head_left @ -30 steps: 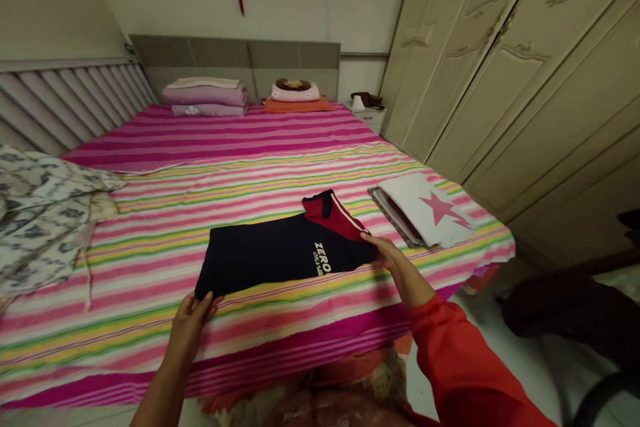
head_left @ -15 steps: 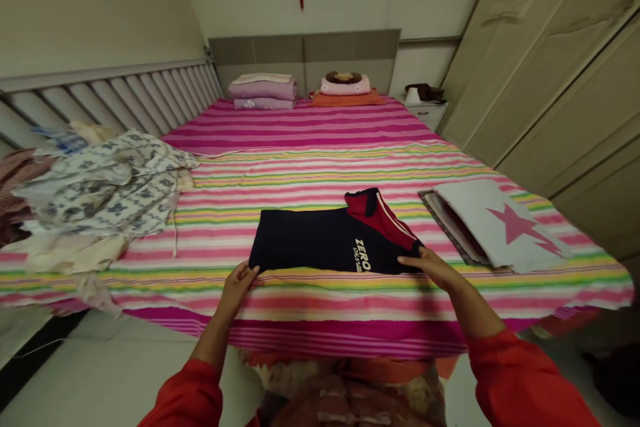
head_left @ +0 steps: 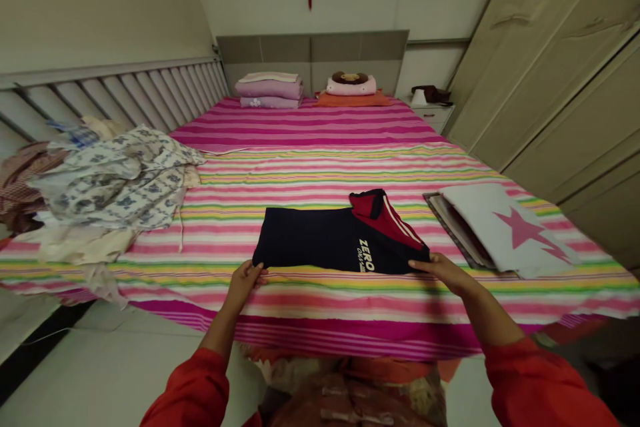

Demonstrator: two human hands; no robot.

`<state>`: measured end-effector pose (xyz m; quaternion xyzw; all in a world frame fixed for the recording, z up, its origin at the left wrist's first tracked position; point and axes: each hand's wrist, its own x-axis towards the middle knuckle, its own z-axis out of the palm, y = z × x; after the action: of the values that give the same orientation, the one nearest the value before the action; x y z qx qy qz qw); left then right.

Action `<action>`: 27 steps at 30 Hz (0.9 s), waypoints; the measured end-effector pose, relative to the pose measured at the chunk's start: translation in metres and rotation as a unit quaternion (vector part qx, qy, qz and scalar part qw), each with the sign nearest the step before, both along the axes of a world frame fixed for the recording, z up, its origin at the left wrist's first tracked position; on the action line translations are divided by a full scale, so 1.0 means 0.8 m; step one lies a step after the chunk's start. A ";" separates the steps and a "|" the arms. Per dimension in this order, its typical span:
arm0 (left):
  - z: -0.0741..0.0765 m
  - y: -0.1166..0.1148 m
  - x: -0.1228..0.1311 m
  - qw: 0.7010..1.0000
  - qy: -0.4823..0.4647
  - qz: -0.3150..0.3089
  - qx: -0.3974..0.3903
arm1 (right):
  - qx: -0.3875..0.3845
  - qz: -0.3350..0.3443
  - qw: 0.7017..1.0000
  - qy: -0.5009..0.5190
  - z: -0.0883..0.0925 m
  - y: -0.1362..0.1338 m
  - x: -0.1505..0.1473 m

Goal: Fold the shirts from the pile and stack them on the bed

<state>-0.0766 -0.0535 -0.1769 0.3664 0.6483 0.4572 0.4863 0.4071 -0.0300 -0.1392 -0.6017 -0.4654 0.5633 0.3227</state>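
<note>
A dark navy shirt point(head_left: 310, 237) with red sleeve parts and white "ZERO" lettering lies folded lengthwise on the striped bed sheet point(head_left: 310, 307). At its near left corner, my left hand point(head_left: 246, 278) pinches the hem between thumb and fingers. My right hand point(head_left: 443, 270) grips the near right corner, by the collar and shoulder end. Between the two hands the cloth lies flat, its near edge fairly straight.
Crumpled clothes point(head_left: 120, 180) are heaped on the bed's left side. Folded clothes, the top one white with a pink star point(head_left: 520, 228), lie at the right. Folded bedding point(head_left: 270, 89) stands by the headboard point(head_left: 360, 50). Wardrobe doors point(head_left: 560, 80) flank the right side.
The view has shifted slightly, so the bed and the things on it appear a little farther right. Both hands keep hold of the shirt's corners.
</note>
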 end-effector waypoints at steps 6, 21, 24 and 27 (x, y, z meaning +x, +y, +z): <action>0.006 0.008 0.000 0.999 -0.032 0.018 -0.032 | 0.028 -0.146 0.989 -0.020 -0.005 0.004 0.023; -0.004 0.005 0.016 0.979 -0.173 0.091 -0.055 | 0.029 -0.263 0.962 0.074 -0.052 -0.008 0.011; -0.009 0.015 0.019 0.976 -0.158 0.148 -0.021 | 0.038 -0.267 0.962 0.045 -0.055 -0.003 0.015; -0.004 0.017 0.019 0.968 -0.178 0.174 -0.025 | 0.009 -0.237 0.969 0.064 -0.053 -0.014 0.016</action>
<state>-0.0611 -0.0397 -0.1805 0.1482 0.6163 0.5765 0.5157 0.4203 -0.0410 -0.1816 -0.6545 -0.2929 0.5044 0.4811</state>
